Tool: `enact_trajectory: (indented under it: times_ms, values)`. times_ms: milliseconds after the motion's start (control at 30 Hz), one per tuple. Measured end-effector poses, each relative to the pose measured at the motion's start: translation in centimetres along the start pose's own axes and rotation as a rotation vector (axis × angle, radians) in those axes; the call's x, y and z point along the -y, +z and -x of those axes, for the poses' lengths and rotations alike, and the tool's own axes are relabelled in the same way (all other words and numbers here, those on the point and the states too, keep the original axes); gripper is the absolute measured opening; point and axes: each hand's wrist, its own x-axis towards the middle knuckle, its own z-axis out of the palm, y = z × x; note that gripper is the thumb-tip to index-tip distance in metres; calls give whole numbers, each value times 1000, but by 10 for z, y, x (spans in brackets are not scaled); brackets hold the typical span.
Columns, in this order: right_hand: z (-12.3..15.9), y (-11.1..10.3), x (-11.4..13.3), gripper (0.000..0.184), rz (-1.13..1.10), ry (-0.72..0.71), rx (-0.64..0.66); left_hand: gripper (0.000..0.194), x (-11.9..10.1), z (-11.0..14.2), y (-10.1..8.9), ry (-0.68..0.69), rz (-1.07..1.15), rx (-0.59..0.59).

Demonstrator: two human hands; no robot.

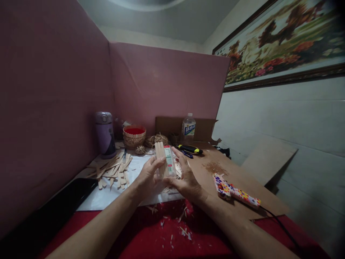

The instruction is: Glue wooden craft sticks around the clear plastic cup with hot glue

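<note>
My left hand point(151, 172) is wrapped round several flat wooden craft sticks point(160, 150), its thumb pressing across them. Behind and beside the sticks is a clear plastic box point(169, 158) with a white, green and red label. My right hand point(185, 176) grips this box from the right, fingers along its side and thumb at its lower edge. Both hands are above the white sheet. Loose craft sticks point(115, 171) lie in a heap to the left. Part of the box is hidden behind the sticks and fingers.
At the back stand a purple flask point(104, 133), a stick-sided basket point(134, 138) with red lining, coiled twine point(157, 139) and a plastic bottle point(188, 129). A yellow-black cutter point(190, 149) and a flowered glue gun point(234, 192) with its cord lie right. Shavings litter the red cloth point(151, 233).
</note>
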Motion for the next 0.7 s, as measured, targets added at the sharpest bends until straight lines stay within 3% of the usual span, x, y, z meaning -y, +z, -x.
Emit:
enact_trajectory:
  times_ms: [200, 433, 700]
  values:
    - [-5, -9, 0, 107, 30, -55, 15, 42, -1, 1, -3, -7, -54, 39]
    - [-10, -21, 5, 111, 125, -199, 184, 36, 0, 5, 0, -103, -76, 84]
    - [-13, -30, 6, 114, 158, -248, 259, 39, -1, 7, 5, -100, -95, 89]
